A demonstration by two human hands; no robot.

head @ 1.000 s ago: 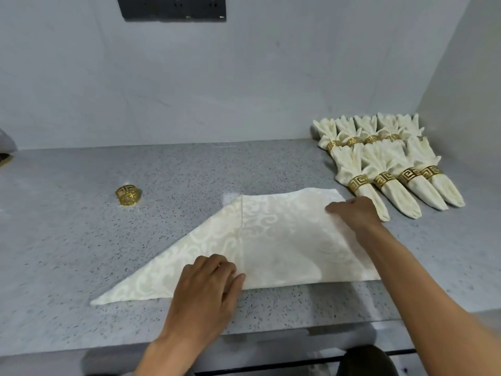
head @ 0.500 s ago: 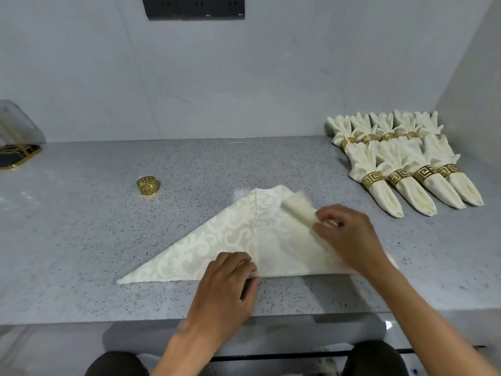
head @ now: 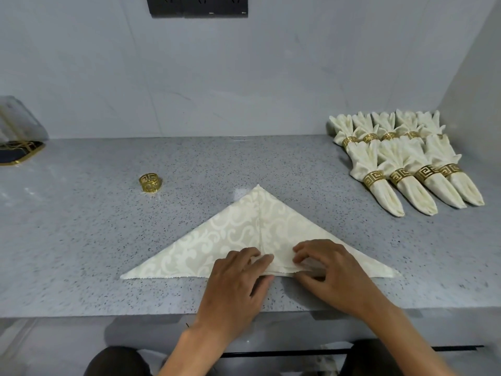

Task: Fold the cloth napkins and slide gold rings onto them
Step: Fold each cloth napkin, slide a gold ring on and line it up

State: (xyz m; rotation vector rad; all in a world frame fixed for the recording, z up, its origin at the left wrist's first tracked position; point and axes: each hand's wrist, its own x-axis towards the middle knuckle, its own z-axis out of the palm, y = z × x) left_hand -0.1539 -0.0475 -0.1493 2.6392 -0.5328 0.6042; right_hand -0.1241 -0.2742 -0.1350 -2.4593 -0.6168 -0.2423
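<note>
A: Where's your napkin (head: 244, 234)?
B: Flat on the table (head: 81, 240), a triangle. Your left hand (head: 235, 283) presses its near edge, fingers straight; your right hand (head: 328, 272) pinches the fold.
A: Ring (head: 150, 182)?
B: Far left, untouched.

Cream napkin (head: 238, 234) with a paler scrolling damask pattern, folded into a triangle. Gold ring (head: 150, 182) with cut-out Greek-key fretwork. Grey table (head: 81, 240) speckled with dark and white flecks. Cream finished napkins (head: 401, 161) banded in gold and black key-pattern rings. Pale grey wall (head: 244, 77), faintly veined. Black socket panel (head: 198, 5). Black tray (head: 19, 153) edged in gold.
</note>
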